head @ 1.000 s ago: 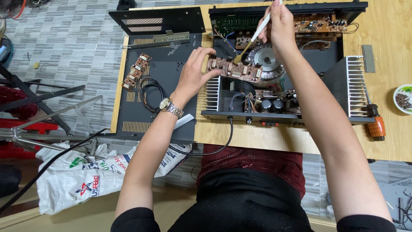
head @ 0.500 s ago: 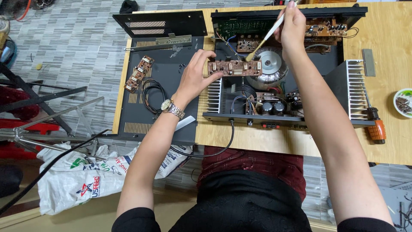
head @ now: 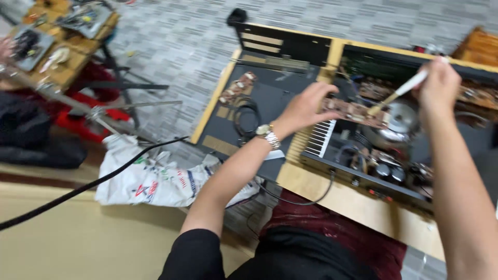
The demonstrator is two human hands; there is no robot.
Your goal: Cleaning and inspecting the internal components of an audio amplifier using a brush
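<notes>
Here the left hand [head: 306,106] pinches a brown circuit board [head: 355,111] over the open amplifier [head: 394,150] near the tabletop's [head: 337,199] front edge; the right hand's [head: 441,83] fingers clamp a brush [head: 397,93] touching it. A dark cover [head: 259,98] overhangs the left edge; a white bag [head: 150,179] lies on the floor.

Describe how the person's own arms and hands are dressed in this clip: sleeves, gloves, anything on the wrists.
Both hands are bare, with no gloves. The left hand has a metal-band wristwatch in silver and gold tones on its wrist. The left arm shows a short black sleeve ending above the elbow. The right hand and forearm show no watch or band; the right sleeve is out of view.
</notes>
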